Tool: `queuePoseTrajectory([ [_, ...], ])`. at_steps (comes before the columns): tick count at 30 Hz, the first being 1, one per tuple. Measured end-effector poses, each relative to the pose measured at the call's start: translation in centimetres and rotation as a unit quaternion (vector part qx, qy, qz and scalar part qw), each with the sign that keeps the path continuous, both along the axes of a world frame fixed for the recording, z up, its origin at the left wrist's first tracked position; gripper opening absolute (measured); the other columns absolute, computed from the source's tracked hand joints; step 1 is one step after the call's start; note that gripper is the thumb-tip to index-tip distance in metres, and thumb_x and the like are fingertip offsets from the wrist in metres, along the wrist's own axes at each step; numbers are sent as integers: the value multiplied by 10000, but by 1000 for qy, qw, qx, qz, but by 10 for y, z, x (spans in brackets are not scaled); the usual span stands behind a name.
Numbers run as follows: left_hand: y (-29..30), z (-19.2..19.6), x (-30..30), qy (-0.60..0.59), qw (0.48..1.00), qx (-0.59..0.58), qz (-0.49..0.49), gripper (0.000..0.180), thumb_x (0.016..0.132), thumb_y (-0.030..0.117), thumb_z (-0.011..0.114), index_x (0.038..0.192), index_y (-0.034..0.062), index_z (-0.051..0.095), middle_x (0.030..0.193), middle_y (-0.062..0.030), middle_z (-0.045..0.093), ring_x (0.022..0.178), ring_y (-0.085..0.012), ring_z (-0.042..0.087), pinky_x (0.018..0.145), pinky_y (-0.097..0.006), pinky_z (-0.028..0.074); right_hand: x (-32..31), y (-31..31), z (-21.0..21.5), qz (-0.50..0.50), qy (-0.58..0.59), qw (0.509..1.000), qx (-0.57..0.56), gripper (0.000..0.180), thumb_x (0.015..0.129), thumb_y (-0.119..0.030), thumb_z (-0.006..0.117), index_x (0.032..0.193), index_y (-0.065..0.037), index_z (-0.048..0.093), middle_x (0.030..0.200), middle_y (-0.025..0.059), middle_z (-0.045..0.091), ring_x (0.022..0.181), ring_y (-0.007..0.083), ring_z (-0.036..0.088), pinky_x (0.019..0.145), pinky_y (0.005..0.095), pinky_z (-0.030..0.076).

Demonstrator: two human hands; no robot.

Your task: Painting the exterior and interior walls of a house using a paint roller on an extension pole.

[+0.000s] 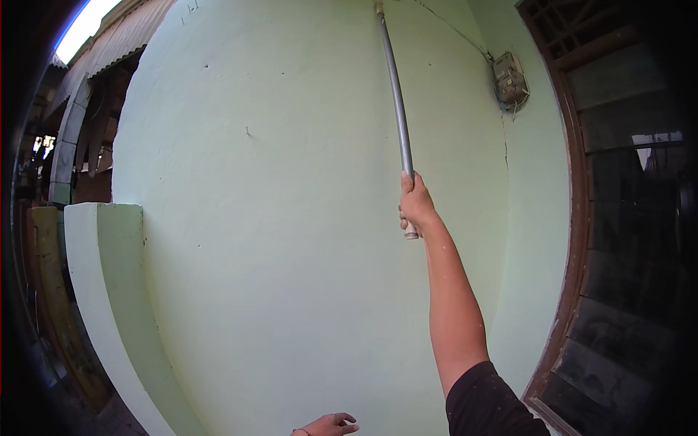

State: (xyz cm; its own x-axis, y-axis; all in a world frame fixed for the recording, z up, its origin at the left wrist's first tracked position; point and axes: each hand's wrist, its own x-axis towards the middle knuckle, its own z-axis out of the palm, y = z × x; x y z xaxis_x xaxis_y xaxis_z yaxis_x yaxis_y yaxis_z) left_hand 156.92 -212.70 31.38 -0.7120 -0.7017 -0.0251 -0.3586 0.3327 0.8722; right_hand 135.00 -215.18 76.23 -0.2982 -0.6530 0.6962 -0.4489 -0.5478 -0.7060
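Observation:
My right hand [416,205] is raised in front of a pale green wall [276,218] and grips the lower end of a long grey pole [397,102]. The pole runs almost straight up the wall and leaves the frame at the top; whatever is on its far end is hidden beyond a small tan fitting. My left hand [329,425] hangs low at the bottom edge, fingers loosely apart, holding nothing.
A grey electrical box [510,80] with a wire hangs high on the wall to the right. A dark wood-framed window [632,240] fills the right side. A low green side wall [109,291] juts out at left, with roofing and clutter behind it.

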Motion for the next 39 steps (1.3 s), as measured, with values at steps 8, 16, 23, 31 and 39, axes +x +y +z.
queuePoseTrajectory([
  [8,-28,-101,7,41,998,25,-28,447,832,324,633,1121,-12,576,920,-183,648,741,-216,629,621,-327,536,-18,28,-266,-102,25,994,24,324,972,-310,413,1196,-76,425,727,192,600,670,373,615,602,449,466],
  [16,49,-11,8,112,992,-50,20,421,865,251,622,1185,-3,522,901,-140,634,806,-213,606,692,-334,515,2,84,-432,-155,-4,986,-57,274,939,-236,489,777,-15,484,484,53,507,418,172,545,413,315,420],
  [23,109,67,-30,279,936,-170,133,309,850,177,635,1088,-1,551,820,-86,608,752,-173,579,660,-317,491,71,201,-428,-20,-73,993,96,177,950,-229,512,916,-58,541,683,31,507,619,119,488,532,289,406],
  [31,150,125,-28,449,864,-52,221,293,915,299,578,874,41,445,484,14,451,338,-97,466,325,-252,401,123,147,-605,-91,223,964,112,179,961,-198,495,1034,-37,517,641,22,477,538,110,452,473,291,387],
  [39,158,119,13,442,859,-21,258,331,909,320,585,809,63,402,498,5,451,341,-98,464,318,-262,401,149,257,-491,192,-123,949,217,231,976,-248,455,850,-60,503,588,-44,400,504,72,383,436,266,317],
])
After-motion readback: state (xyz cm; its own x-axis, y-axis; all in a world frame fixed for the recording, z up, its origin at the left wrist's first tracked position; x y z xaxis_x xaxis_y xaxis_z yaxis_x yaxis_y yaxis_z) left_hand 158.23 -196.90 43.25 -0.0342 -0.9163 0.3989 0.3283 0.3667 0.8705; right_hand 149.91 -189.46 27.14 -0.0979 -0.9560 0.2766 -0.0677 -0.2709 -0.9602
